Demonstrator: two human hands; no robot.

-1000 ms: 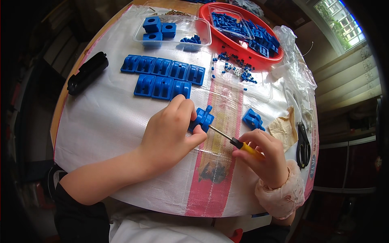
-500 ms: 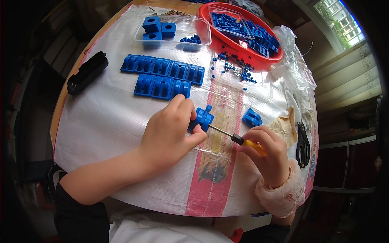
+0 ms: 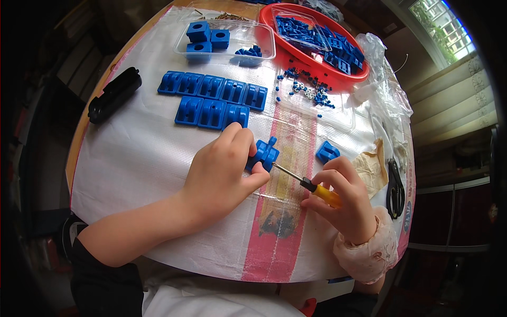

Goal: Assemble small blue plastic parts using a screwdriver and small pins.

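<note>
A blue plastic part (image 3: 265,154) with a small knob sticking out is pinched between the thumb and fingers of my left hand (image 3: 222,164), close to the table. The tip of a screwdriver (image 3: 325,195) with a yellow and black handle meets the part's right side. Around that handle are the fingers of my right hand (image 3: 346,198), its thumb below and forefinger above. A separate blue part (image 3: 328,152) lies just beyond my right hand. Beyond my left hand sit two rows of similar blue parts (image 3: 211,112), the nearest one partly hidden by my fingers.
At the back, a clear tub (image 3: 270,45) holds blue blocks, beside a red basin (image 3: 348,78) of blue pieces. Small blue bits and metal rings (image 3: 311,92) lie on a clear lid. A black case (image 3: 115,95) lies left; black-handled scissors (image 3: 395,189) and crumpled plastic (image 3: 388,105) lie right.
My right hand's fingers have loosened and shifted on the screwdriver handle, showing more of the yellow. The handle sits slightly lower. My left hand and the blue part stay in place.
</note>
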